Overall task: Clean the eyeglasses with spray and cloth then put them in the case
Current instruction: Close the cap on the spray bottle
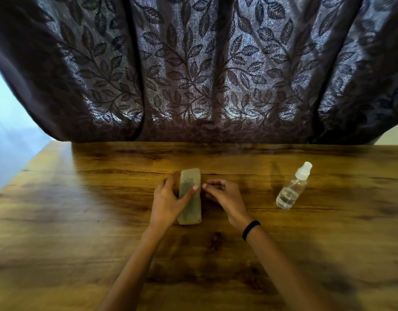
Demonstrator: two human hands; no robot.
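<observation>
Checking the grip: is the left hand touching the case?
Touching. The head view shows the left hand wrapped over the case, thumb on its top.

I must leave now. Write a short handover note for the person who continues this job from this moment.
Left hand: gripping the translucent case, which lies flat on the wooden table.
Right hand: fingertips at the case's right edge, as if opening or closing it.
Spray bottle: upright to the right, untouched.
Eyeglasses and cloth: not clearly visible; possibly inside the case.
Done: cannot tell. Left: check the case first.
</observation>
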